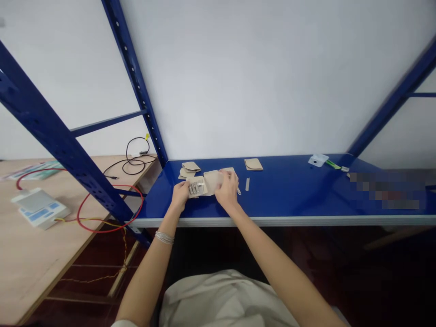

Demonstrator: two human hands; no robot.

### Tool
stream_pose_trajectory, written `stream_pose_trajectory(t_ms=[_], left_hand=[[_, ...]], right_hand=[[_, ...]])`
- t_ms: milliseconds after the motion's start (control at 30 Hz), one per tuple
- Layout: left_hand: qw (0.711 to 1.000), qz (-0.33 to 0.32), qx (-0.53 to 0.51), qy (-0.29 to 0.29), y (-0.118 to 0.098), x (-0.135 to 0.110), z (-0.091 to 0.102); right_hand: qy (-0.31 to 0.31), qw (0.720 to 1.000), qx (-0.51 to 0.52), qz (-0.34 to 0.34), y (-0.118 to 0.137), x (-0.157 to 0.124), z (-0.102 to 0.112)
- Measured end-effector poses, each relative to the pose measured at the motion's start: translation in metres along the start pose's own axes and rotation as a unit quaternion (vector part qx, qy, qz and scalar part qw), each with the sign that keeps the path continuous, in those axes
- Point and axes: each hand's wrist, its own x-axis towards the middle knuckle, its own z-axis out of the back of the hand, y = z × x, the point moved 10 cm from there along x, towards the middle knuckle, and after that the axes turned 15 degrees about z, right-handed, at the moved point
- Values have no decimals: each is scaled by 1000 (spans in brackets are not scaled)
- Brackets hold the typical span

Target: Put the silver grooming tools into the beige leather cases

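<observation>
Both hands hold an open beige fold-out case (204, 184) with small metal tools, likely a manicure set, in its loops. My left hand (179, 194) grips its left side, and my right hand (227, 188) pinches its raised right flap. Behind my left hand lies a small stack of beige pouches (190, 169). A single beige pouch (253, 164) rests farther right, past my right hand. A narrow pale strip (247, 184) lies just right of my right fingers. All of this sits on a glossy blue shelf (289, 186).
A white packet (318, 160) and a green item (333, 164) lie at the shelf's far right. Blue steel uprights (134, 77) frame the shelf. On a wooden table (27, 259) to the left are a digital scale (39, 208), red cable (109, 229) and black cable (134, 161).
</observation>
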Motion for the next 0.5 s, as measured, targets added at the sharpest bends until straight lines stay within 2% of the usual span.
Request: stream_pose_trajectory(t_ms=[100,200,267,500], left_hand=[[1000,7,6,16,0,-2,-2],[999,13,31,40,1,-8,-10],[997,3,56,46,-1,-13,-15],[996,-33,84,14,-4,-21,-16]], right_hand=[[80,991,96,54,11,6,-20],[125,970,209,17,12,15,-40],[145,963,225,-10,11,19,-51],[176,956,214,-97,-7,19,-71]])
